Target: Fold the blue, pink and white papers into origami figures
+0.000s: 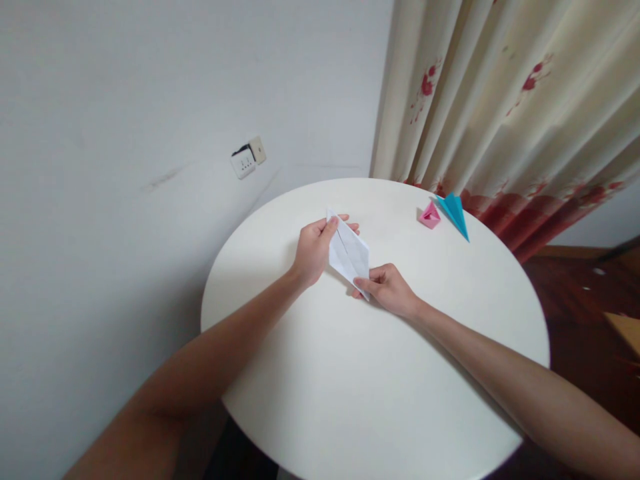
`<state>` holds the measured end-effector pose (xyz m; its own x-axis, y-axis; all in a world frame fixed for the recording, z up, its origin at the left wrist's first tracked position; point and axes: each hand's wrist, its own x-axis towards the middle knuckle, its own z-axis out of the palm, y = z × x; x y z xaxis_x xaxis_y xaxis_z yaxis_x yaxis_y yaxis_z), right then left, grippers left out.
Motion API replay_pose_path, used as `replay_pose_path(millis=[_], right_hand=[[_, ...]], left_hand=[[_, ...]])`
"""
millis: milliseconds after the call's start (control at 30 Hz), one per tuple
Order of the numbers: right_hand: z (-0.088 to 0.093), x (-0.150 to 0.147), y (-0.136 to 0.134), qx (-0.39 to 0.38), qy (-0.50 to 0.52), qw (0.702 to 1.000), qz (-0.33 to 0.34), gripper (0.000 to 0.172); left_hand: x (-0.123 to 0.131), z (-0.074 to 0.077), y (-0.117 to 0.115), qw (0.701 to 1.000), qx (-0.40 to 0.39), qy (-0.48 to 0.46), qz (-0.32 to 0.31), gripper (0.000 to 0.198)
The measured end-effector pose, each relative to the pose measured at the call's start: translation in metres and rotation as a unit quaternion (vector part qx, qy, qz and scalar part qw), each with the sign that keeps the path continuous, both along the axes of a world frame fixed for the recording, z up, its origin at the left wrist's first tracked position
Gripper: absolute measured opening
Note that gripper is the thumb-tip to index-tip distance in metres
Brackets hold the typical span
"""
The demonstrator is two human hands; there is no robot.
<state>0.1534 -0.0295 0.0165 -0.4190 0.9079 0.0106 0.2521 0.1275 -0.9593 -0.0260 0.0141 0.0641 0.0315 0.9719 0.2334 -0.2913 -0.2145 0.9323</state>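
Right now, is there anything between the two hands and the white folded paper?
No. The left hand pinches the far tip of the white paper and the right hand pinches the near tip. The pink and blue paper shapes lie apart, to the right.

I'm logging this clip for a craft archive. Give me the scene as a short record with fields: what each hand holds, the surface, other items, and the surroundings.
left hand: left hand pinches the far tip of the folded white paper
right hand: right hand pinches the near tip of the same paper
paper state: creased into a long diamond, held just above the table
surface: round white table
other items: pink folded paper piece and blue folded paper piece, side by side near the far right edge
surroundings: white wall with wall socket; floral curtain
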Motion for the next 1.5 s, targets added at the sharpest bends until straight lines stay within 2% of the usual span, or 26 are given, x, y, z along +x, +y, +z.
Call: replay_pose_path(millis=[333, 733, 933, 1133, 1200, 1333, 1367, 1500], right_hand=[[0.004, 0.0, -0.002, 0.0, -0.006, 1.0, 0.01, 0.045], [0.002, 0.0, -0.002, -0.01, -0.001, 1.0, 0.02, 0.044], [0.003, 0.001, -0.001, -0.033, 0.012, 0.998, 0.048, 0.044], [0.004, 0.001, 0.001, -0.066, 0.06, 0.995, 0.044, 0.046], [0.008, 0.001, 0.002, -0.086, 0.099, 0.991, 0.015, 0.048], [0.017, 0.003, 0.004, -0.098, 0.142, 0.985, -0.028, 0.051], [0.018, 0.003, 0.004, -0.097, 0.142, 0.985, -0.027, 0.051], [0.02, 0.006, 0.006, -0.092, 0.14, 0.986, -0.003, 0.055]], left_hand=[[0.0, 0.0, 0.001, 1.0, 0.03, 0.001, -0.001, 0.046], [-0.001, 0.005, -0.003, 0.999, 0.032, 0.029, 0.028, 0.054], [-0.004, 0.006, 0.002, 0.998, 0.047, 0.0, 0.028, 0.048], [-0.013, 0.014, 0.01, 0.998, 0.033, -0.04, 0.039, 0.058], [-0.012, 0.014, 0.009, 0.999, 0.009, -0.039, 0.012, 0.062], [-0.004, 0.006, -0.002, 0.985, -0.06, 0.03, -0.162, 0.056], [-0.001, 0.003, -0.005, 0.979, -0.074, 0.04, -0.187, 0.053], [0.004, -0.008, -0.008, 0.973, -0.104, 0.046, -0.2, 0.046]])
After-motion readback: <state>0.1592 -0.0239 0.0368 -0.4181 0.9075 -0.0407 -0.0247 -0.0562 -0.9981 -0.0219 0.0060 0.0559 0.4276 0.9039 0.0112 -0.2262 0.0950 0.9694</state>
